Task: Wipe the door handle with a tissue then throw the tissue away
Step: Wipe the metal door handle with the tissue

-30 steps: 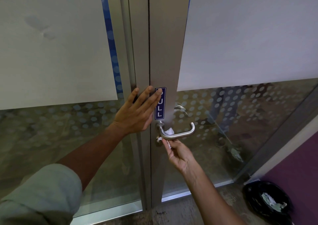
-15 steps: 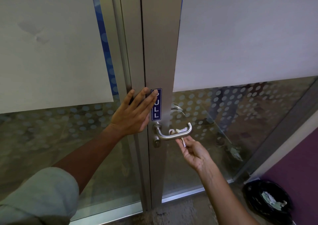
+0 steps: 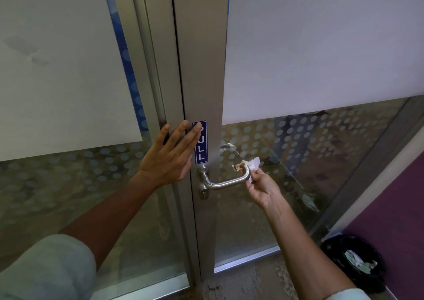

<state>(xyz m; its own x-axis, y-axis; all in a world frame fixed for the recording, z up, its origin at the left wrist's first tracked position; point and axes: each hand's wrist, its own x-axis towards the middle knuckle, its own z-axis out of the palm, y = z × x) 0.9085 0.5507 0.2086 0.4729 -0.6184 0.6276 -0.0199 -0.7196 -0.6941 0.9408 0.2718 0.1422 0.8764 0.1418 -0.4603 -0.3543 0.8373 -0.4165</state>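
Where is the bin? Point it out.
The bin sits on the floor at the lower right of the head view, against the purple wall, to the right of the glass door.

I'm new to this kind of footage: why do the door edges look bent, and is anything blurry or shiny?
Head view: the wide-angle lens bows and splays the door frame. The door handle carries a soft glare streak. The tissue looks slightly smeared. The bin sits in dim shadow.
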